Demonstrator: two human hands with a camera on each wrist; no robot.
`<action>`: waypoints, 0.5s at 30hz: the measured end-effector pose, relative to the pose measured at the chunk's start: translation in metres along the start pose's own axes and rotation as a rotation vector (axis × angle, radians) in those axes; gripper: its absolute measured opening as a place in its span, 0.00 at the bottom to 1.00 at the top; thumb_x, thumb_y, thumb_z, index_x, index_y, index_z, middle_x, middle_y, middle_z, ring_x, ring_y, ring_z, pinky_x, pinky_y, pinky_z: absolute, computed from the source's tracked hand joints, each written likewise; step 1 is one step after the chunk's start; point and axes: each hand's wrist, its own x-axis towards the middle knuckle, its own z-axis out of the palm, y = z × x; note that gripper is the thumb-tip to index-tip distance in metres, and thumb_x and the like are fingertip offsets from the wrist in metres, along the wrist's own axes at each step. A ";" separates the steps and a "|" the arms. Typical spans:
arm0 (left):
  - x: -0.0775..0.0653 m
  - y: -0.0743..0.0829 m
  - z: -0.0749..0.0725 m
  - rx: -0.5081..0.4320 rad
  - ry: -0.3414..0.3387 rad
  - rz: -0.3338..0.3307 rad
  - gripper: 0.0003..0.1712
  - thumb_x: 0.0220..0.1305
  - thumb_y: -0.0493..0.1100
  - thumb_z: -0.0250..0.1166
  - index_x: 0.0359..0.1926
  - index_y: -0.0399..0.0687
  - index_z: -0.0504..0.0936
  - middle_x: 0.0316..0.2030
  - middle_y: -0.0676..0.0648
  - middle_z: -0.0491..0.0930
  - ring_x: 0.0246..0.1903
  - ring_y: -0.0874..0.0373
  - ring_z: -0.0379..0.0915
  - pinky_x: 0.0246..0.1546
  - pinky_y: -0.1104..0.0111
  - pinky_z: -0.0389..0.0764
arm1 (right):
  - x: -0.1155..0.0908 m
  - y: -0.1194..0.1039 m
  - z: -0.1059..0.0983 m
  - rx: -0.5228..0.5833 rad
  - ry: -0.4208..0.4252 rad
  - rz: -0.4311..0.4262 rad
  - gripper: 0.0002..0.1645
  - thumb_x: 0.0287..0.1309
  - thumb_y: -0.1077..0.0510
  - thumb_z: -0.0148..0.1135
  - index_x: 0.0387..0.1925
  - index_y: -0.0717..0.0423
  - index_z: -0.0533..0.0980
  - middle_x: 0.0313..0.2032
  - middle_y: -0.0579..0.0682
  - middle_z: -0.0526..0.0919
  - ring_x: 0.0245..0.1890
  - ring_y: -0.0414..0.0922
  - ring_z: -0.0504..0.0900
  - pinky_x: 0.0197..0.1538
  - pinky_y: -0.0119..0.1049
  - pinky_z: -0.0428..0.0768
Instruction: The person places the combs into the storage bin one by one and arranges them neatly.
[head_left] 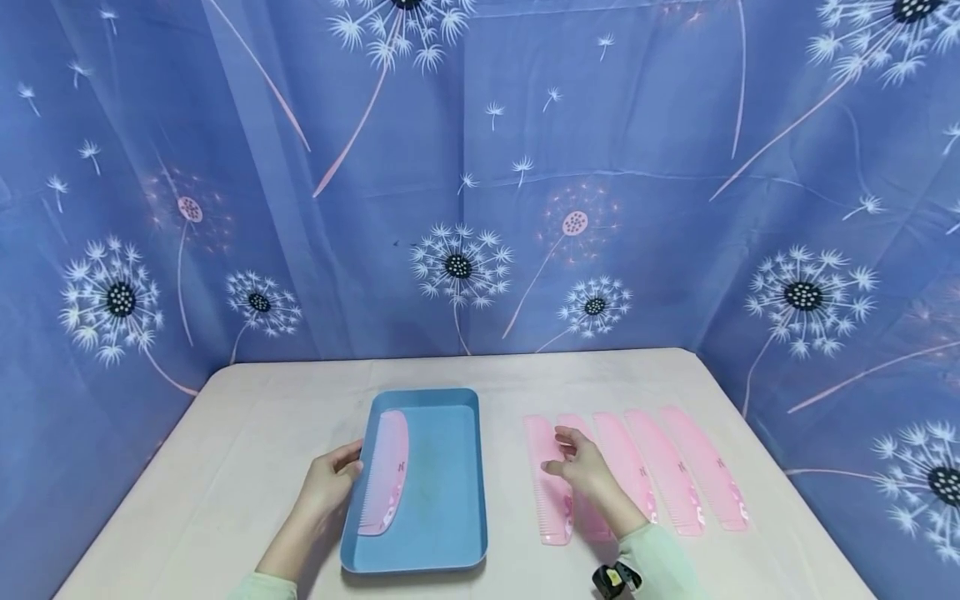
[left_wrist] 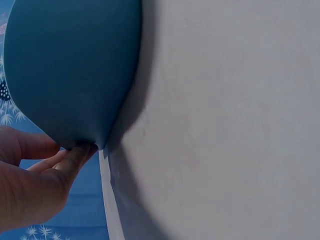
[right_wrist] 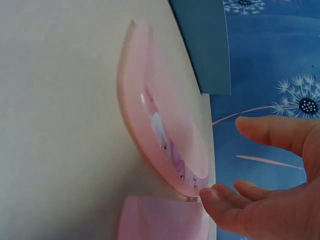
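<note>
A blue tray [head_left: 442, 467] lies lengthwise on the table with one pink comb [head_left: 387, 475] inside, along its left side. My left hand [head_left: 330, 483] holds the tray's left edge; in the left wrist view, the thumb and fingers [left_wrist: 75, 157] pinch that rim. Over the row of pink combs at the right hovers my right hand [head_left: 588, 471], thumb and fingers spread apart. Closest to it is the leftmost comb [head_left: 551, 500] of the row, also seen as a pink comb [right_wrist: 137, 85] in the right wrist view. Nothing is between the right thumb and fingers.
To the right stand more pink combs side by side, the outermost comb [head_left: 705, 467] nearest the table's right edge. A pale cloth covers the table [head_left: 255, 433]. Blue dandelion-print curtain [head_left: 360, 250] hangs behind and at both sides. A dark device [head_left: 615, 579] sits on the right wrist.
</note>
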 end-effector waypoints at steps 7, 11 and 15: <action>0.001 0.000 0.001 -0.002 0.000 0.001 0.24 0.67 0.30 0.51 0.64 0.28 0.67 0.59 0.28 0.70 0.60 0.34 0.66 0.60 0.50 0.71 | 0.005 0.003 0.001 -0.047 0.010 0.024 0.44 0.46 0.71 0.66 0.65 0.73 0.59 0.61 0.74 0.65 0.61 0.70 0.65 0.62 0.58 0.69; 0.002 0.000 0.000 -0.006 0.001 -0.011 0.25 0.67 0.30 0.51 0.64 0.29 0.67 0.60 0.28 0.69 0.61 0.34 0.65 0.60 0.50 0.70 | 0.006 0.004 0.002 -0.060 0.011 0.029 0.46 0.44 0.72 0.67 0.65 0.73 0.58 0.61 0.74 0.65 0.61 0.70 0.65 0.63 0.58 0.68; 0.002 0.000 -0.001 0.005 0.003 -0.019 0.24 0.67 0.30 0.51 0.64 0.29 0.67 0.60 0.28 0.69 0.61 0.34 0.65 0.60 0.50 0.71 | 0.006 0.007 0.005 -0.104 0.012 0.029 0.48 0.41 0.72 0.70 0.65 0.73 0.59 0.60 0.72 0.67 0.60 0.69 0.67 0.63 0.57 0.69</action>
